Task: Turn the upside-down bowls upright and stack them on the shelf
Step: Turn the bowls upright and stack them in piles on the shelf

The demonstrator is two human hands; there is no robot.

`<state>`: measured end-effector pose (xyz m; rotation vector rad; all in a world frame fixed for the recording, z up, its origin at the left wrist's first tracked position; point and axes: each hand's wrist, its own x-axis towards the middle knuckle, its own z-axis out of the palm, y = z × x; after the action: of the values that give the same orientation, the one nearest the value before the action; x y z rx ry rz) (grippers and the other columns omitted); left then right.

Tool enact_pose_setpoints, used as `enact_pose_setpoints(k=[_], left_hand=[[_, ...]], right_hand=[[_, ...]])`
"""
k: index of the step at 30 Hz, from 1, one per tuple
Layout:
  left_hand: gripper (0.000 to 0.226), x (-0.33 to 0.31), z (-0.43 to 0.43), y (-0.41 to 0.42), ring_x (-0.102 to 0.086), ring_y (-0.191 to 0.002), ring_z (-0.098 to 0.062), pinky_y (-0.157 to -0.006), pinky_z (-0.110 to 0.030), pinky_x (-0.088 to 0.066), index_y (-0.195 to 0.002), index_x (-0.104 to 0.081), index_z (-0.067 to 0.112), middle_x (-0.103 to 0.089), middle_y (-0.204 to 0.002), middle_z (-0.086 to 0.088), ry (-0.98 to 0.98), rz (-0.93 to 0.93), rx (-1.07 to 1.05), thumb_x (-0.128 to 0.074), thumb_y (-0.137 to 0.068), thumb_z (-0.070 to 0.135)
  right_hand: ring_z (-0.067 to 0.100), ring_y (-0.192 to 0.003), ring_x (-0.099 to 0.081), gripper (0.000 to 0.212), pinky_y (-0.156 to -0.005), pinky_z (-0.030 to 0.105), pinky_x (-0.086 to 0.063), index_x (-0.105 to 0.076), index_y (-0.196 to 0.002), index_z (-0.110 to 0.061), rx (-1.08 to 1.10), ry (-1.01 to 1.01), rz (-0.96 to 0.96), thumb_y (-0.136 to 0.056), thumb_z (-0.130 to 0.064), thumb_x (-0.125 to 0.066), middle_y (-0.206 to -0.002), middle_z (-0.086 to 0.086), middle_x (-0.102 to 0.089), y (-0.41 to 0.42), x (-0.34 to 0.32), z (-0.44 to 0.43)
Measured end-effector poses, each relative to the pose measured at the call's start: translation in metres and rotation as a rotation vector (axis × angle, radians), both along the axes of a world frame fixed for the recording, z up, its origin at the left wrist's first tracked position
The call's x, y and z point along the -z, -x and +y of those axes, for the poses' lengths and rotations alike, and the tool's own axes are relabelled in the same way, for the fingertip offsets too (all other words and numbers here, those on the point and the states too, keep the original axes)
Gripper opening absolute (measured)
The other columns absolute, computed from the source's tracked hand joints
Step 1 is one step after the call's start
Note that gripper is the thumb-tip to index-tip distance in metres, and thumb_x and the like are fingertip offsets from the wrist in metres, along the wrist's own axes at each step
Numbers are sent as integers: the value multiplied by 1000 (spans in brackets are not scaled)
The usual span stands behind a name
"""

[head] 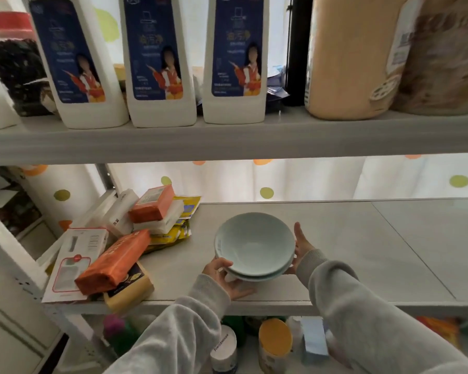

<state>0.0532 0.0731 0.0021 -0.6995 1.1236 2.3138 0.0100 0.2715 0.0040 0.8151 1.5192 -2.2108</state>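
Two pale blue-white bowls are nested upright, one inside the other, tilted slightly toward me over the front part of the middle shelf. My left hand grips the stack from below at its lower left rim. My right hand presses flat against the right side of the stack with fingers extended. Both grey sleeves reach in from the bottom. Whether the stack rests on the shelf or is held just above it is unclear.
A heap of orange, white and yellow packages crowds the shelf's left end. Three white bottles and large jars stand on the shelf above. Cans and jars sit on the shelf below. A dotted curtain hangs behind.
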Motion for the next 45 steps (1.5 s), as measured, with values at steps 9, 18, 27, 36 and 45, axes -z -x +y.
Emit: enact_pose_setpoints(k=[9, 18, 27, 36, 45], left_hand=[[59, 1, 62, 7, -47, -114, -49, -77, -66, -48, -131, -38, 19, -43, -133, -16, -34, -2, 38, -48, -76, 2], [73, -3, 114, 11, -49, -113, -48, -85, -69, -43, -139, -31, 21, -47, -129, -16, -1, 8, 82, -52, -73, -1], [66, -2, 161, 13, -51, -105, -45, -81, -66, -44, -139, -30, 21, -49, -117, -14, -13, 20, 149, -49, -79, 1], [46, -2, 231, 8, -44, -119, -44, -79, -67, -44, -122, -33, 17, -46, -121, -13, -54, 43, 255, -47, -81, 3], [44, -9, 316, -6, -44, -122, -43, -93, -68, -37, -123, -34, 13, -48, -112, -13, -72, 47, 387, -45, -82, 3]], right_hand=[[35, -130, -41, 106, -55, 46, -52, -36, -142, -14, 43, 6, -9, -61, -83, -43, -147, 7, -35, -5, -2, 66], [32, -132, -39, 93, -49, 43, -52, -37, -141, -14, 94, -23, 17, -75, -78, -36, -149, 5, -34, -9, -6, 119], [33, -131, -40, 92, -53, 45, -51, -35, -142, -14, 124, -28, 30, -76, -78, -35, -149, 6, -34, -18, -7, 169], [35, -132, -39, 90, -57, 51, -48, -38, -140, -12, 228, 18, 50, -77, -75, -39, -148, 7, -35, -41, -8, 239], [35, -132, -39, 92, -60, 49, -51, -35, -142, -15, 331, 3, 72, -74, -78, -39, -149, 7, -35, -75, -11, 326]])
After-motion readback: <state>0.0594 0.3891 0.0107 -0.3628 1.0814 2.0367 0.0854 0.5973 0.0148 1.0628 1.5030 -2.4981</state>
